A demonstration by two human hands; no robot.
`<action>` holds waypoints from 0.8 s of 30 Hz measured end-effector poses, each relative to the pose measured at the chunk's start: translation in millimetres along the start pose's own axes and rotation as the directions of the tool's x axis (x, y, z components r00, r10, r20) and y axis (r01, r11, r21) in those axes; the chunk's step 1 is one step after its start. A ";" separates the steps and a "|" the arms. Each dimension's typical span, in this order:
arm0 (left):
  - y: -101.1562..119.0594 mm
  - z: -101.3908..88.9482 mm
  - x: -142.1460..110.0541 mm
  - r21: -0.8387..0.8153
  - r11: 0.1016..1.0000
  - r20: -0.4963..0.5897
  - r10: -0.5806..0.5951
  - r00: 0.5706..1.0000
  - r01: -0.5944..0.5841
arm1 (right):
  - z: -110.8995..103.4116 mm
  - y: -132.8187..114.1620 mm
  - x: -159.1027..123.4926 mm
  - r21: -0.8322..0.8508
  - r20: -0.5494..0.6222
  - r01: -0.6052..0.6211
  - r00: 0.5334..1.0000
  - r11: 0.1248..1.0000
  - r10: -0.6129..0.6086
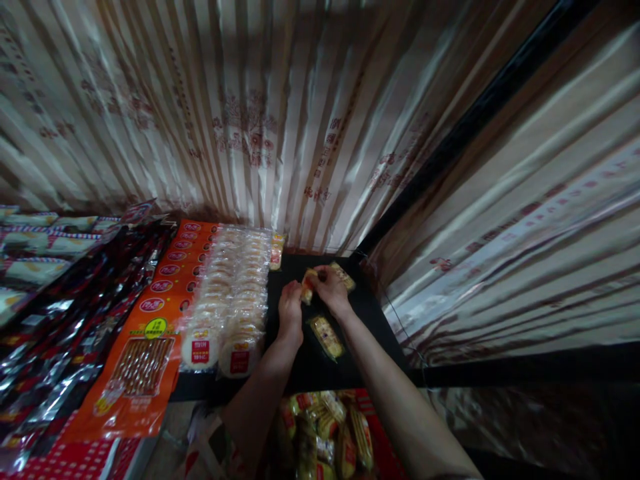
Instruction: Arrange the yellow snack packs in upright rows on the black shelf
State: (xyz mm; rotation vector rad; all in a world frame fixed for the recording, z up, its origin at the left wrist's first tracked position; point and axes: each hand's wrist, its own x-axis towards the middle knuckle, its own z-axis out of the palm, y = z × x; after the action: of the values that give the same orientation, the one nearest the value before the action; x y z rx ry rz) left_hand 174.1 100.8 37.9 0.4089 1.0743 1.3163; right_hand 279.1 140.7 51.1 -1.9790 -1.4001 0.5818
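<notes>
Over the black shelf point(295, 363), my right hand point(334, 291) is closed on a small yellow wrapped snack point(307, 288). From the other side, my left hand point(291, 310) meets the same snack, its fingers bent and close together at the edge. Between my forearms lies another clear-wrapped snack bar point(327, 337), flat on the shelf. One more wrapped snack point(344, 276) rests just behind my right hand, partly covered by it. At the back, a yellow packet point(277, 252) stands beside the rice crackers.
Two rows of wrapped round rice crackers point(243, 340) line the shelf to the left, next to orange snack bags point(145, 363) and dark shiny packets point(55, 340). Below the shelf edge sit several yellow wrapped snacks point(345, 447). A pleated printed sheet point(250, 120) and a black post point(450, 143) rise behind.
</notes>
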 end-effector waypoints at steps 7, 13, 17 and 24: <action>-4.7 -1.8 4.5 0.101 0.976 -0.069 0.201 0.977 -0.193 | 8.6 -10.0 -20.3 0.692 0.084 -0.237 0.965 0.681 0.250; 2.5 0.4 3.7 0.073 0.965 -0.012 0.255 0.967 -0.254 | 15.4 -18.2 -45.9 0.604 0.155 -0.215 0.976 0.768 0.151; 5.0 -3.9 7.8 0.158 0.960 -0.022 0.237 0.971 -0.230 | 12.9 -11.7 -43.1 0.249 0.162 -0.058 0.987 0.967 0.017; 13.9 -4.5 3.2 0.431 0.837 0.094 0.329 0.940 -0.337 | 24.2 -7.9 -27.6 0.320 0.235 -0.025 0.970 0.947 -0.054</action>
State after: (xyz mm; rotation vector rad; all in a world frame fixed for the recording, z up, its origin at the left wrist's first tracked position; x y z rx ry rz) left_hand 162.1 106.0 45.1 0.9860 1.3333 1.3597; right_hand 248.3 122.4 39.6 -1.6775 -1.3582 1.0052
